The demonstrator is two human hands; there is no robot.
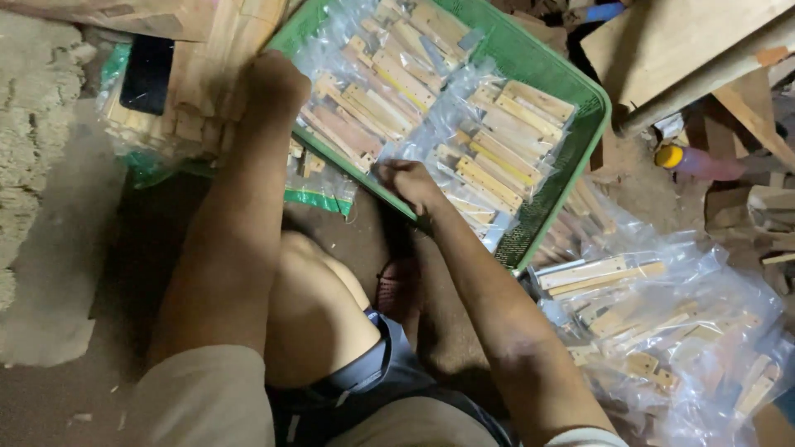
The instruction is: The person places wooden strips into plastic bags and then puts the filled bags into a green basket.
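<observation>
A green plastic basket (571, 79) sits tilted on the dirt floor (50, 273) in front of the seated person, filled with clear plastic bags of small wooden pieces (489, 141). The right hand (407, 180) rests at the basket's near rim, fingers curled in against the edge of one bag; whether they actually pinch the plastic I cannot tell. The left hand (269, 83) reaches past the basket's left corner to a stack of bare wooden slats (203, 74), knuckles up and fingers folded down out of sight, so its grip cannot be made out.

A dark flat phone-like slab (147, 73) lies on the stack just beside that hand. A small bag with a green strip (319, 186) lies on the floor under the basket's near edge. To the right, well apart from the hands, a heap of more filled clear bags (654, 331) spreads over the ground. Beyond it lie rough wooden planks (687, 41), offcuts, and a bottle with a yellow cap (691, 160). At the far left rises a crumbly pale earthen wall (29, 141).
</observation>
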